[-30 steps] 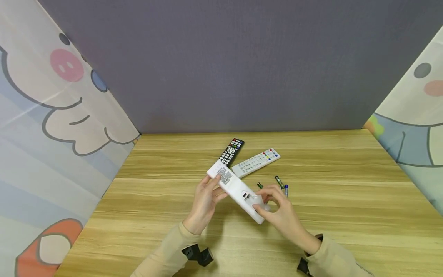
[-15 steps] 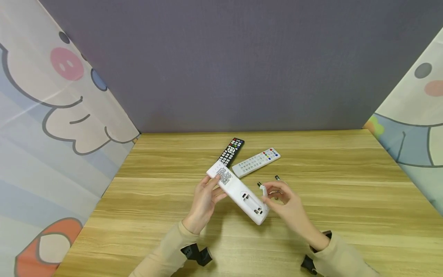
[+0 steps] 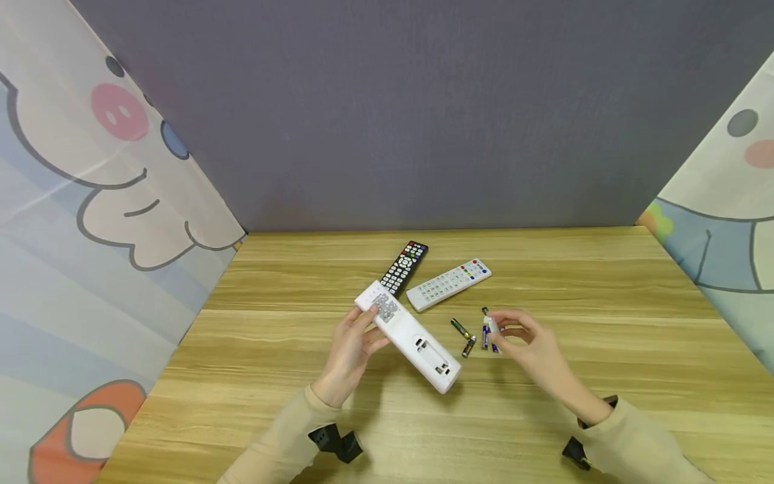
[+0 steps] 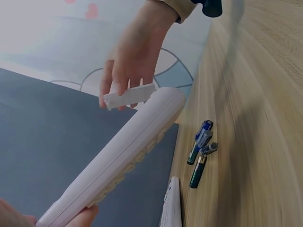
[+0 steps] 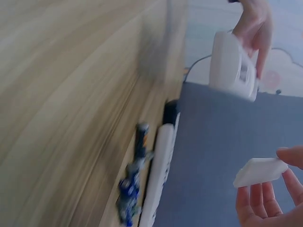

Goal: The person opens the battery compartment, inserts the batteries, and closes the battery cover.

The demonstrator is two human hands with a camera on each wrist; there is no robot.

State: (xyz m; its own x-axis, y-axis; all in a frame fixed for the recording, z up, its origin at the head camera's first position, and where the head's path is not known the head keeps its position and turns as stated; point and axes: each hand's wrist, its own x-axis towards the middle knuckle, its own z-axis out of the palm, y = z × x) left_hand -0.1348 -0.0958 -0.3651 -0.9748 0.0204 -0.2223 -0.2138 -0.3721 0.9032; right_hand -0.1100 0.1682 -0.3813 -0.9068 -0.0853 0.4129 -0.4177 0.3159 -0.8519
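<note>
My left hand (image 3: pixel 349 353) grips a white remote control (image 3: pixel 406 331) by its upper end, back side up. Its battery compartment (image 3: pixel 433 356) lies uncovered at the lower end, with bare contacts showing. Between thumb and fingers, my right hand (image 3: pixel 532 343) pinches a small white battery cover (image 5: pixel 260 171). In the head view the cover overlaps some of the loose batteries (image 3: pixel 468 346) on the table, but the left wrist view shows it held up near the remote's end, well above the wood.
A black remote (image 3: pixel 404 267) and a second white remote (image 3: pixel 449 285) lie face up on the wooden table (image 3: pixel 254 349), beyond the held one. A grey panel (image 3: pixel 423 121) stands along the table's back edge, with cartoon-printed cloth (image 3: pixel 121 215) at the sides.
My right hand has lifted the battery cover off the remote's back and carried it to the right, over the batteries. The left hand with the remote has shifted slightly left.
</note>
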